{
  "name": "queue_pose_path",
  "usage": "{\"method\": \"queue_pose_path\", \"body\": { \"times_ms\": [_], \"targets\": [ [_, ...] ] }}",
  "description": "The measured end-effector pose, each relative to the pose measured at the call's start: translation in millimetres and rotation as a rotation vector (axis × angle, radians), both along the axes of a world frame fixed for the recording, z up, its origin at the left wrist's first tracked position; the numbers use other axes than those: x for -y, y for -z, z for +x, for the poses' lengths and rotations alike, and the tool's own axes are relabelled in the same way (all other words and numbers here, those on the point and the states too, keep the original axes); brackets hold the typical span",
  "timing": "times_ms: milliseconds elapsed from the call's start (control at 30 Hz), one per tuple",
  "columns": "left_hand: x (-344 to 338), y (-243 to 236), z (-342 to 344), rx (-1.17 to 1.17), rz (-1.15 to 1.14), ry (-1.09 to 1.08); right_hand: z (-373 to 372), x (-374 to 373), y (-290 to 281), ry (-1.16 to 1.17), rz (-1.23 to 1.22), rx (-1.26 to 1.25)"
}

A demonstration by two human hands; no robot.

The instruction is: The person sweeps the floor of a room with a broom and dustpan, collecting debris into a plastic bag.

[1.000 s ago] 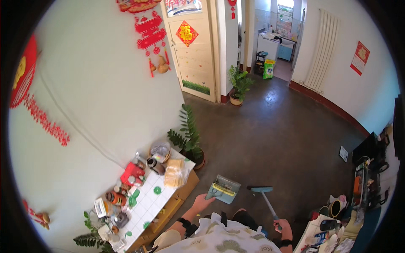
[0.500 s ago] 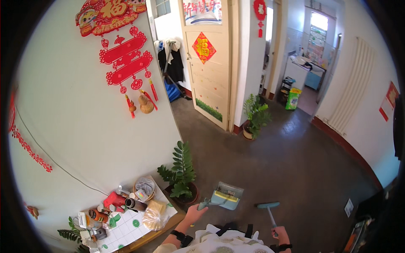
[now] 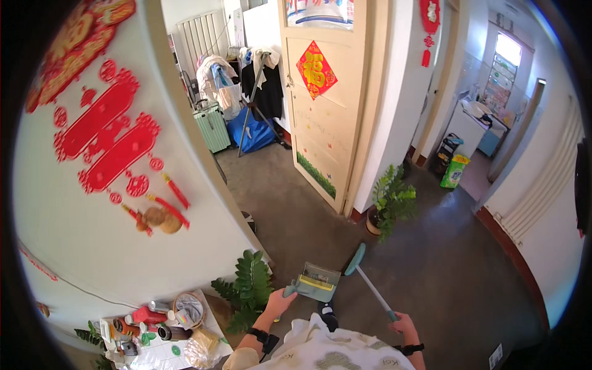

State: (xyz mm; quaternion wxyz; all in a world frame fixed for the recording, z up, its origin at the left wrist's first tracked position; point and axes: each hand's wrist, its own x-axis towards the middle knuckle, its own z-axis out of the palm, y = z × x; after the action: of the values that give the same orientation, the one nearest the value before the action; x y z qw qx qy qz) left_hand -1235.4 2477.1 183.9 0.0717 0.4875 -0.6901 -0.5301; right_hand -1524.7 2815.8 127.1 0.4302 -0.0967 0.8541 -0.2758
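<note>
My left hand is closed on the grey-green handle of a dustpan, held out in front of me with a yellow comb strip and some dark debris in it. My right hand grips the handle of a broom, whose long blue-green head is angled just right of and beyond the dustpan. One dark shoe shows beneath the dustpan.
A leafy potted plant stands left beside a cluttered table. Ahead are an open cream door, a doorway with suitcase, blue bag and clothes, another plant, and a passage with a green-yellow package.
My view has swung left and forward, opening up the room behind the door. The broom head has moved left toward the dustpan and tilted more steeply; a shoe has come into sight below.
</note>
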Motion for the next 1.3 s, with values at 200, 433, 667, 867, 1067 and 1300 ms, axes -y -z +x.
{"method": "queue_pose_path", "body": {
  "times_ms": [200, 433, 667, 867, 1067, 1300],
  "targets": [
    [94, -12, -86, -0.007, 0.018, -0.011, -94, 126, -37, -0.457, 0.213, -0.577],
    [200, 16, -144, 0.009, -0.051, -0.247, -201, 285, -50, -0.602, 0.246, -0.510],
    [296, 15, -206, -0.013, -0.053, -0.491, -312, 492, -37, -0.912, 0.212, -0.612],
    [360, 2, -237, -0.019, -0.102, -0.734, -373, 678, -45, -1.086, -0.064, -0.731],
    [449, 3, -247, -0.035, -0.178, -0.864, -383, 841, -56, -1.123, -0.090, -0.667],
    [623, 3, -232, -0.015, -0.019, -0.918, -366, 1010, -29, -1.145, -0.133, -0.657]
  ]
}}
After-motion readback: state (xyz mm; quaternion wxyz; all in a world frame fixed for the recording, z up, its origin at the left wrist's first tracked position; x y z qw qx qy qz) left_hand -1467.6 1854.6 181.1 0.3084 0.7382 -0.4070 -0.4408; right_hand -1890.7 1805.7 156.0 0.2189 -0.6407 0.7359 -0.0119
